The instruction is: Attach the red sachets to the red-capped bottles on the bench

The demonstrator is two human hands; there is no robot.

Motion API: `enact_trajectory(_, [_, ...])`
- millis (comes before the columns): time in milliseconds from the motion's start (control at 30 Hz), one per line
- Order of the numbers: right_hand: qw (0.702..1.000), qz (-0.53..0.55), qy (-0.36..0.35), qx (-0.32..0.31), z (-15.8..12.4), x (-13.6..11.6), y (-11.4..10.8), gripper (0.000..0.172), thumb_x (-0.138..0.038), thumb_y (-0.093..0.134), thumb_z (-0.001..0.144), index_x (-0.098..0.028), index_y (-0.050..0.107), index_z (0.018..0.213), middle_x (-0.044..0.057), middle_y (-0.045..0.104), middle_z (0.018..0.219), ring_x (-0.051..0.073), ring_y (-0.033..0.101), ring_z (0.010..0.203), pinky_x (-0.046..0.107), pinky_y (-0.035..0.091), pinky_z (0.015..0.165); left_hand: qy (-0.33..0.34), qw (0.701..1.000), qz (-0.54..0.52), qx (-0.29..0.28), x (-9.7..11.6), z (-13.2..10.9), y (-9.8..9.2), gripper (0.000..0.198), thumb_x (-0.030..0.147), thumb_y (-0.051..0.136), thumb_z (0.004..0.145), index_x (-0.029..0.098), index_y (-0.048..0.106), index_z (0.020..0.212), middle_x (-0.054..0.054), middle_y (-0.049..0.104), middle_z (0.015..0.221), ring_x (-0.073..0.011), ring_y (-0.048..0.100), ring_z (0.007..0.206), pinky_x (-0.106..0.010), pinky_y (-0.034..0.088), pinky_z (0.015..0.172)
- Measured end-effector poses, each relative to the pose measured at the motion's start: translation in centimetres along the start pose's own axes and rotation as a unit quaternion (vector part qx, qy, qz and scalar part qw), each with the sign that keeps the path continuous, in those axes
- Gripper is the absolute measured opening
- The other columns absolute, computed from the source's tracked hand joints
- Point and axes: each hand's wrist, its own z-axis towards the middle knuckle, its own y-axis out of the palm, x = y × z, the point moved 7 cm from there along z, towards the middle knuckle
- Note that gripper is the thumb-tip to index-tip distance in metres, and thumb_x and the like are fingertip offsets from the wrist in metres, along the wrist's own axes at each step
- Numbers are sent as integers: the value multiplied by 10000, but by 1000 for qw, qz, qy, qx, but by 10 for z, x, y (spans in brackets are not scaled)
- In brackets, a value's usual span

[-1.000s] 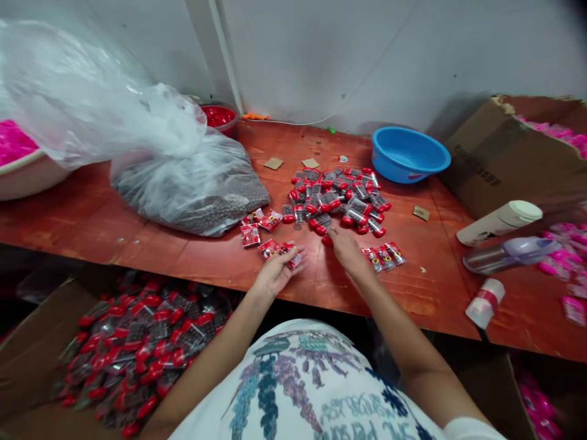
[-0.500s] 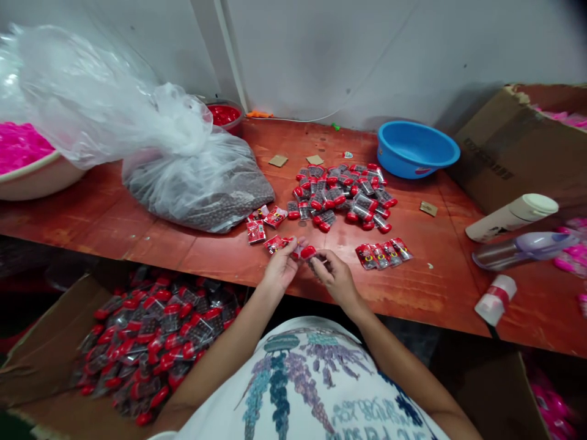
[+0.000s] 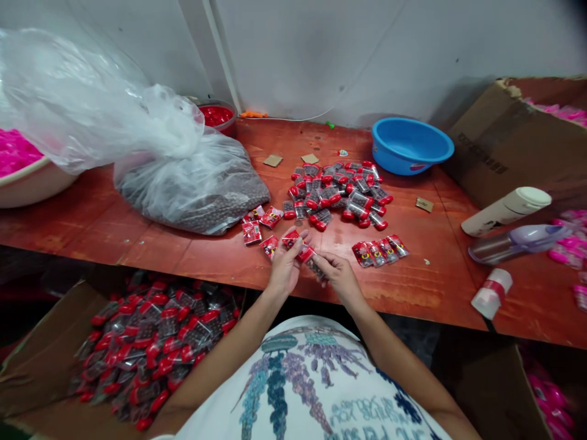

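Note:
My left hand (image 3: 285,266) is closed on a small red printed packet (image 3: 290,238), holding it over the table's front edge. Between the fingers of my right hand (image 3: 338,276) is a small clear container (image 3: 314,265) with a red cap and dark beads inside. Its capped end meets the packet; whether it is inside or only against it, I cannot tell. Several more red packets (image 3: 252,233) lie just left of my hands. To the right, a fanned row of filled red packets (image 3: 380,251) lies flat. Behind my hands is a heap of red-capped containers (image 3: 339,194).
A clear bag of dark beads (image 3: 197,189) sits at left. Further back stand a red bowl (image 3: 224,122) and a blue basin (image 3: 413,150). Bottles (image 3: 507,211) and a white roll (image 3: 491,294) lie at right. Below the table edge, a carton (image 3: 41,360) holds many red-capped containers.
The red packet now shows plainly in my left hand, and the container's cap has come up against it. My right hand has turned the container slightly. The whole view has shifted a little.

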Motion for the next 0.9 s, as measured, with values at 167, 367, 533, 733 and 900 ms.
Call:
enact_trajectory(167, [998, 11, -44, 42, -3, -4, -6, 344, -430, 605, 792, -176, 698, 1005, -8, 602, 685, 90, 485, 499, 199, 386, 417, -25, 999, 39, 11, -1, 1, -2, 317, 222, 791, 637, 163, 592, 876, -24, 694, 830, -147, 670, 756, -265, 531, 707])
enact_trajectory(367, [989, -64, -119, 59, -8, -14, -8, 289, -385, 613, 807, -207, 712, 1011, 28, 621, 823, 125, 537, 643, 223, 418, 514, 4, 997, 76, 13, 7, 2, -8, 350, 227, 830, 566, 162, 601, 823, 27, 655, 746, -105, 629, 645, -235, 523, 644])
enact_trajectory(533, [989, -65, -123, 54, -11, -17, -8, 273, -376, 618, 807, -205, 717, 995, 20, 608, 785, 128, 543, 635, 230, 424, 526, -2, 997, 71, -10, 9, -2, -1, 401, 203, 820, 579, 177, 613, 920, 14, 670, 813, -95, 624, 655, -212, 521, 624])
enact_trajectory(733, [991, -20, -104, 87, -14, -14, -9, 279, -387, 575, 843, -183, 660, 1014, 9, 644, 782, 112, 545, 611, 215, 439, 522, 12, 995, 95, -8, 8, -8, 0, 383, 212, 813, 585, 179, 608, 908, 14, 674, 832, -108, 630, 696, -237, 527, 662])
enact_trajectory(900, [981, -66, -148, 103, -19, -16, -10, 266, -365, 531, 881, -198, 645, 1053, 44, 672, 936, 157, 615, 797, 262, 507, 682, 69, 982, 174, -28, 19, -12, 3, 323, 224, 808, 591, 160, 616, 843, 14, 662, 768, -109, 608, 686, -248, 510, 695])
